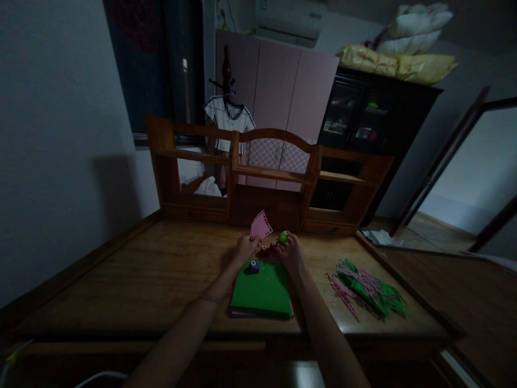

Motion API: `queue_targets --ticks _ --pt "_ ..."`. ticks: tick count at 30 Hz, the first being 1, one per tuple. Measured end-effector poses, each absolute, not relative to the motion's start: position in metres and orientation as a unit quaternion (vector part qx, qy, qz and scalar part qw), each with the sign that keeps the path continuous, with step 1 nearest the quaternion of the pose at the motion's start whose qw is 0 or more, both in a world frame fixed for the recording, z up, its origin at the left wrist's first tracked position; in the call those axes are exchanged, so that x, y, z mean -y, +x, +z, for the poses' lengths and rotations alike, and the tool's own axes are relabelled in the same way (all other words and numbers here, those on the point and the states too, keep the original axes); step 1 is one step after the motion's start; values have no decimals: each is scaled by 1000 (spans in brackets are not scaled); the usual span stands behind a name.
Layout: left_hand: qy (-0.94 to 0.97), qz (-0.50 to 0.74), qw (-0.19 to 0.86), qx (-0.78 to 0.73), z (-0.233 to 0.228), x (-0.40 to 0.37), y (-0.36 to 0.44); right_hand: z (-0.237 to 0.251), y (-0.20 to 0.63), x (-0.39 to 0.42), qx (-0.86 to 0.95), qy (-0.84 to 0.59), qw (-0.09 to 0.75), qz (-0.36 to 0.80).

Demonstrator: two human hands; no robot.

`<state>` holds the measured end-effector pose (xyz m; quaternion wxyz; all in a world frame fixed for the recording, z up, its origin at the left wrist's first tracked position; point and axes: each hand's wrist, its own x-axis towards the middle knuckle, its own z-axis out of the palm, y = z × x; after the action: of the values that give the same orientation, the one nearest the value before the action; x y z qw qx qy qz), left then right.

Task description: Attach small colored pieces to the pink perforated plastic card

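Pinched in my left hand [244,250] is a pink paper sheet [260,226], raised above the desk, with small dark marks like punched holes along its edges. My right hand [291,254] has its fingers around a small green craft punch [283,237], just right of the sheet. Between the hands, two red craft punches [264,251] rest near the far edge of a stack of green paper [262,293]. A purple craft punch [253,267] sits on the stack's upper left part, with tiny pink bits scattered near it. Pink sheet edges show under the green paper.
On the right of the wooden desk [169,269] lies a loose pile of green and pink paper strips [363,285]. A wooden shelf unit [272,173] stands along the desk's back edge. A wall [68,161] borders the left side.
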<state>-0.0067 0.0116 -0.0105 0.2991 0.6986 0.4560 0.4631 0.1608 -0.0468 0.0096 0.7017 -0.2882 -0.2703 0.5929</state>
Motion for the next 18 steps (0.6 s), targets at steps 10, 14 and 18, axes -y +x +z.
queue_targets --ticks 10,14,18 --pt "693 466 304 -457 -6 -8 -6 2 156 42 283 -278 721 568" --pt "692 470 286 -467 -5 -7 -7 3 156 44 301 -273 717 567" --pt "702 467 279 -459 -8 -9 -7 2 157 42 280 -274 716 578"
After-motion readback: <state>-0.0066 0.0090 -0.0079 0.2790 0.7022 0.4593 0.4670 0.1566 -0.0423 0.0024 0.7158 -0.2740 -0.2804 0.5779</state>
